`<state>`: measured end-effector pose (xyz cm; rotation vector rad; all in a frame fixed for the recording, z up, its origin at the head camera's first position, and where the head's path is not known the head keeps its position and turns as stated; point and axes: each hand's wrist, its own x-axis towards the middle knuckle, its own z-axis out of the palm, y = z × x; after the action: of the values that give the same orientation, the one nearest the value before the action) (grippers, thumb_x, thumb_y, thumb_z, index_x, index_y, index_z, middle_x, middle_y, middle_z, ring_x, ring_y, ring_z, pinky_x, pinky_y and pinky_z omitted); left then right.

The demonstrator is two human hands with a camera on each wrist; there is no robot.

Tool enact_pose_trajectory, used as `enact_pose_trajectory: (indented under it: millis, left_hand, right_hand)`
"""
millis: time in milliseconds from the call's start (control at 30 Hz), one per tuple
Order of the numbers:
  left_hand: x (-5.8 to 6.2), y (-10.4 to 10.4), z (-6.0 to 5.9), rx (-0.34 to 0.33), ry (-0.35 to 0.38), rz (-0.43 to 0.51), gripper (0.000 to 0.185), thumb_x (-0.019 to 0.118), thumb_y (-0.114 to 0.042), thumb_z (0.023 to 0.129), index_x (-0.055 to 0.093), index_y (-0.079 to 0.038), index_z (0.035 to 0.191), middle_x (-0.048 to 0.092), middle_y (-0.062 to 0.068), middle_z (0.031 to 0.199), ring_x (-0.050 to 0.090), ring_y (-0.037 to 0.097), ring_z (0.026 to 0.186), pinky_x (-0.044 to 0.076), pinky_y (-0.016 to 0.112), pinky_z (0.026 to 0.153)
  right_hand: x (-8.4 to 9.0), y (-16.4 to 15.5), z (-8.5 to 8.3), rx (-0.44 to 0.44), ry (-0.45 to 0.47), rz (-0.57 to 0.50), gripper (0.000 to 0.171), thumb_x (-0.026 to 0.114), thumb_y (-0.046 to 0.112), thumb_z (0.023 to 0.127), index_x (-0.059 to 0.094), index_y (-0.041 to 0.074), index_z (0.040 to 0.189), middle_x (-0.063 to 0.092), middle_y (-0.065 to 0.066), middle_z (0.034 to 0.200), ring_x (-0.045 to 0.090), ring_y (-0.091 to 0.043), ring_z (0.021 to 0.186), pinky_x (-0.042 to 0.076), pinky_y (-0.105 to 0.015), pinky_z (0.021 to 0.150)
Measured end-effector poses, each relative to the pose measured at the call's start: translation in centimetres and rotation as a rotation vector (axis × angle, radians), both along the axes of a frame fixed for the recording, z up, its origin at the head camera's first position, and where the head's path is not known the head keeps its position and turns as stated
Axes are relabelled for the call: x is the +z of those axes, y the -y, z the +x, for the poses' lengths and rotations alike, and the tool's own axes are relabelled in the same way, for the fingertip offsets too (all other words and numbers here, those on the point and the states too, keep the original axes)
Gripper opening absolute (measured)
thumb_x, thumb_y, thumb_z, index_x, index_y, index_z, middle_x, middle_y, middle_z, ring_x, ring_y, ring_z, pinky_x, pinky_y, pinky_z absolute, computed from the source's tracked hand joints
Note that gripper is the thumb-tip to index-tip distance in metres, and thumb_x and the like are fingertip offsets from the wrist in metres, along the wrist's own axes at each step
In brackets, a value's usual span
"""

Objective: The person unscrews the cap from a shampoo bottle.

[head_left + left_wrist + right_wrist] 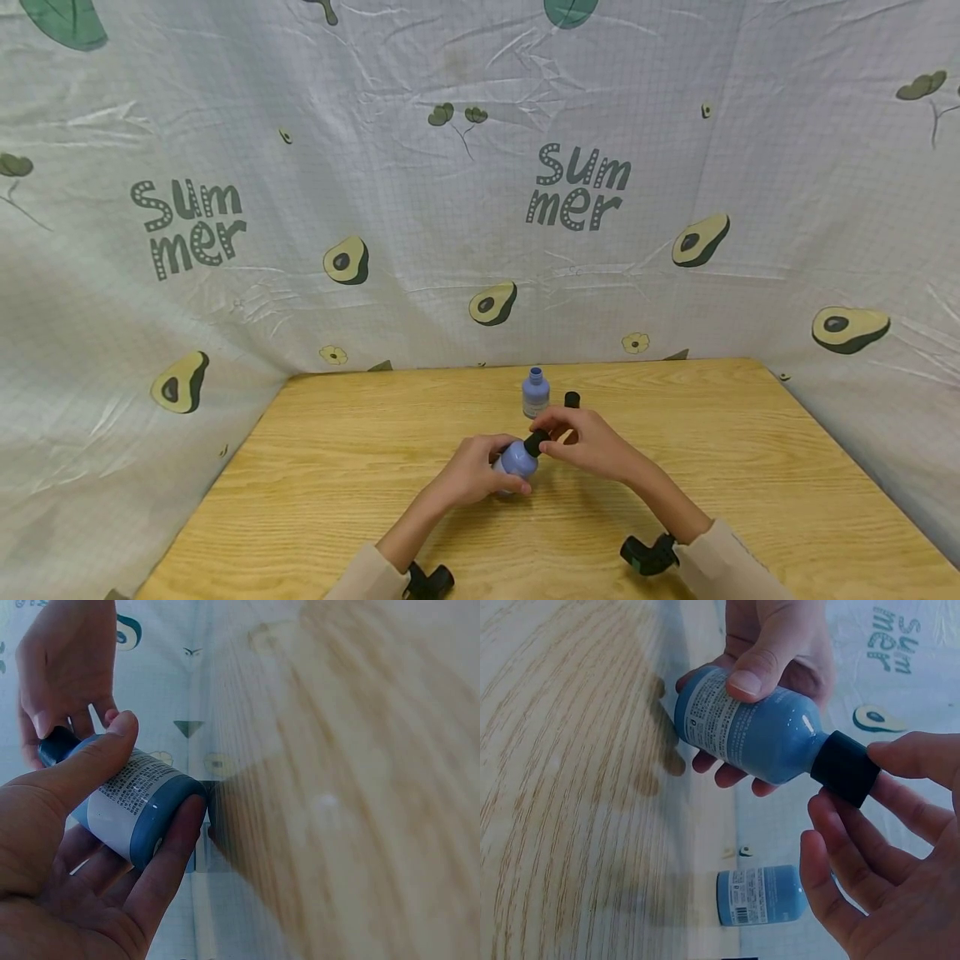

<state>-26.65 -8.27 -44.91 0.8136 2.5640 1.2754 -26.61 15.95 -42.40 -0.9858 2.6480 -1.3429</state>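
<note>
A small blue bottle (pixel 516 457) with a white printed label is tilted above the wooden table (pixel 337 467). My left hand (pixel 480 471) grips its body (pixel 139 806), thumb over the label (pixel 720 720). My right hand (pixel 577 440) pinches the black cap (pixel 845 768) at the bottle's neck, also seen as the cap (pixel 536 442) in the head view and the cap (pixel 56 745) in the left wrist view. A second blue bottle (pixel 535 394) stands upright with no cap just behind the hands; it also shows as the second bottle (pixel 761 896) in the right wrist view. A loose black cap (pixel 572 400) lies beside it.
A cloth backdrop (pixel 480 183) printed with avocados and "Summer" hangs behind and around the table. Black wrist mounts (pixel 647 555) sit on both forearms near the table's front edge.
</note>
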Motion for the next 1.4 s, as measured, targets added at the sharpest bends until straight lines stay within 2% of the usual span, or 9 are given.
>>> enact_pose_trajectory:
  millis: [233, 433, 567, 900, 1100, 1233, 1400]
  left_hand:
    - [0.04, -0.02, -0.1, 0.002, 0.012, 0.007, 0.047, 0.09, -0.022, 0.082, 0.072, -0.011, 0.124, 0.074, 0.003, 0.111, 0.067, 0.012, 0.094, 0.055, 0.026, 0.075]
    - [0.09, -0.02, -0.06, 0.001, 0.003, 0.004, 0.047, 0.09, -0.022, 0.082, 0.072, -0.011, 0.124, 0.074, 0.004, 0.111, 0.066, 0.011, 0.093, 0.054, 0.026, 0.075]
    - [0.07, 0.02, 0.0, -0.004, 0.002, 0.005, 0.046, 0.09, -0.022, 0.082, 0.072, -0.011, 0.123, 0.074, 0.004, 0.11, 0.067, 0.012, 0.092, 0.054, 0.025, 0.074]
    - [-0.04, 0.02, 0.04, -0.001, 0.006, 0.004, 0.046, 0.09, -0.023, 0.081, 0.072, -0.012, 0.123, 0.074, 0.003, 0.109, 0.067, 0.012, 0.092, 0.054, 0.025, 0.073]
    - [-0.02, -0.01, 0.03, 0.006, 0.007, -0.001, 0.046, 0.09, -0.023, 0.081, 0.073, -0.012, 0.122, 0.074, 0.002, 0.109, 0.066, 0.011, 0.092, 0.054, 0.026, 0.074]
    - [-0.02, -0.04, 0.03, 0.004, -0.001, -0.002, 0.046, 0.09, -0.023, 0.081, 0.073, -0.012, 0.122, 0.074, 0.002, 0.109, 0.066, 0.01, 0.091, 0.054, 0.025, 0.074]
    - [0.02, -0.05, 0.06, 0.001, -0.008, -0.003, 0.046, 0.09, -0.023, 0.081, 0.072, -0.012, 0.122, 0.074, 0.003, 0.109, 0.066, 0.01, 0.091, 0.054, 0.025, 0.074]
  right_hand:
    - [0.03, 0.03, 0.09, -0.036, -0.021, 0.0, 0.027, 0.07, 0.027, 0.1, 0.069, 0.013, 0.122, 0.072, -0.006, 0.115, 0.066, -0.012, 0.098, 0.056, -0.029, 0.081]
    - [0.09, 0.1, 0.17, -0.08, -0.023, 0.027, 0.023, 0.068, 0.032, 0.101, 0.072, 0.014, 0.115, 0.073, 0.0, 0.103, 0.066, -0.009, 0.092, 0.054, -0.027, 0.08]
    - [0.07, 0.07, 0.15, -0.061, -0.007, 0.033, 0.023, 0.067, 0.03, 0.101, 0.072, 0.012, 0.114, 0.073, 0.001, 0.101, 0.065, -0.007, 0.09, 0.054, -0.026, 0.079]
    - [0.07, -0.02, 0.02, 0.019, 0.006, -0.003, 0.028, 0.068, 0.018, 0.099, 0.069, 0.003, 0.123, 0.071, -0.009, 0.114, 0.066, -0.009, 0.095, 0.057, -0.027, 0.079]
    - [0.05, 0.0, 0.16, -0.02, 0.004, 0.002, 0.029, 0.067, 0.026, 0.101, 0.069, 0.01, 0.125, 0.071, -0.008, 0.116, 0.066, -0.012, 0.097, 0.056, -0.029, 0.08]
    - [-0.02, 0.0, 0.25, -0.072, -0.005, 0.023, 0.026, 0.066, 0.032, 0.102, 0.07, 0.013, 0.119, 0.072, -0.002, 0.107, 0.065, -0.01, 0.092, 0.054, -0.028, 0.079]
    - [-0.05, 0.0, 0.17, -0.073, 0.002, 0.037, 0.022, 0.065, 0.031, 0.102, 0.072, 0.013, 0.114, 0.073, 0.001, 0.1, 0.065, -0.008, 0.089, 0.053, -0.027, 0.079]
